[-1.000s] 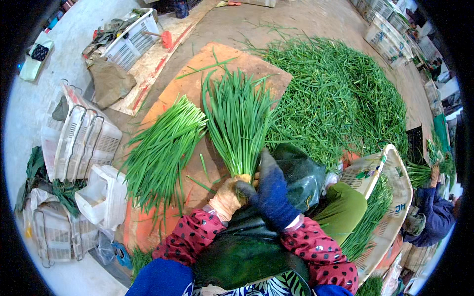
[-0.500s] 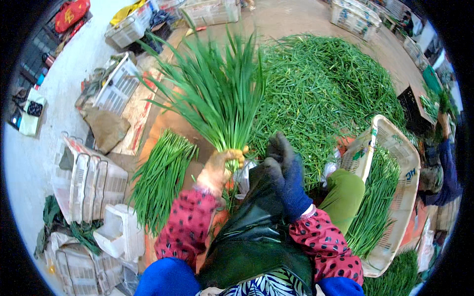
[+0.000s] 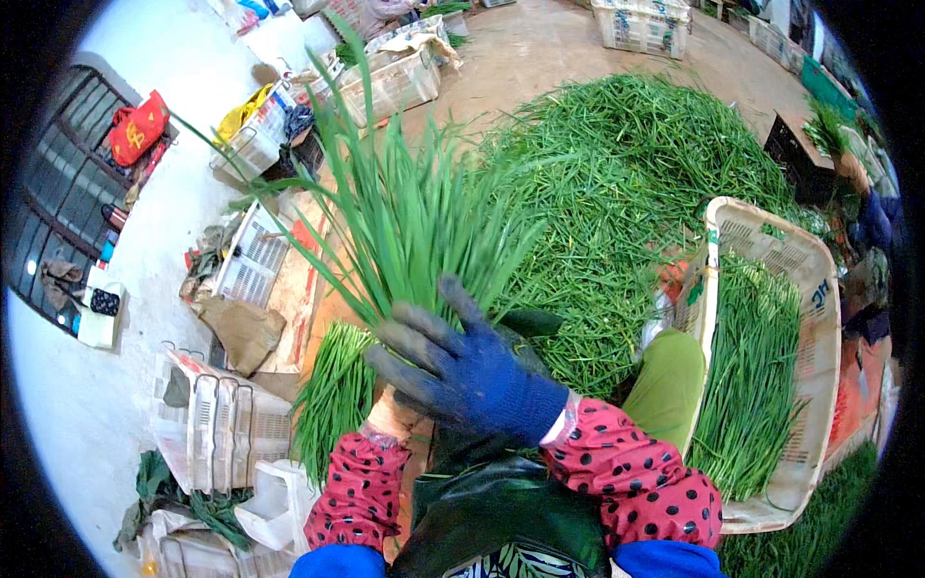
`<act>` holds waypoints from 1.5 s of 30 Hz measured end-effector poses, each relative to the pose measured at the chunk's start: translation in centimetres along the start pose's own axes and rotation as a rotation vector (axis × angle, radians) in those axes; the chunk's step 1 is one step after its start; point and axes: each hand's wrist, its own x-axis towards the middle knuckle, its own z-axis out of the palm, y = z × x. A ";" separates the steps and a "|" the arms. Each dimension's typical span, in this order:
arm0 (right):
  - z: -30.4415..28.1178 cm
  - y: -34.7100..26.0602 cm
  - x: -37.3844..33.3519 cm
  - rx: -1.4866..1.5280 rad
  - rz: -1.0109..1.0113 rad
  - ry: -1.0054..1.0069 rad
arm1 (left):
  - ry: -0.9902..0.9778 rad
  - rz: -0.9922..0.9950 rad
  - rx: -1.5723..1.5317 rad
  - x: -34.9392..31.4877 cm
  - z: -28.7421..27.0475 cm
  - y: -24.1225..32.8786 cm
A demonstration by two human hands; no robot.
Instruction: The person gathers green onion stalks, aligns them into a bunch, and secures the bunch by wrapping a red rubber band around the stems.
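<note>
Brown floor (image 3: 540,43) stretched beyond the strappy green bunch (image 3: 409,236); across its base, the knit-gloved right hand (image 3: 467,371) spread wide, hiding whether the left hand (image 3: 390,416) pinched.

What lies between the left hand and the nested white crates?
A bundle of green stalks lies between the left hand and the nested white crates, as the head view shows.

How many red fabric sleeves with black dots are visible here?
2: the left red fabric sleeve with black dots covers the person's left forearm; the right sleeve covers the right forearm, next to the blue-gloved right hand.
</note>
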 end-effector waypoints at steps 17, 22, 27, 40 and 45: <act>0.2 1.4 -14.6 0.328 0.381 -0.389 | 0.361 -0.185 1.511 -2.6 0.3 -1.3; -0.4 -1.6 -8.5 0.423 0.037 -0.361 | 0.315 -0.055 1.796 -3.2 0.5 -2.5; -0.6 -2.3 -5.9 0.447 -0.136 -0.221 | 0.377 0.204 1.296 -2.6 -1.7 -2.9; -2.7 -0.2 -3.6 0.334 0.234 -0.213 | 0.085 -0.129 -0.333 -1.8 -1.1 -1.9; -2.5 1.5 -1.2 -0.100 0.114 -0.152 | 0.011 -0.124 -0.334 -3.7 -0.5 -3.1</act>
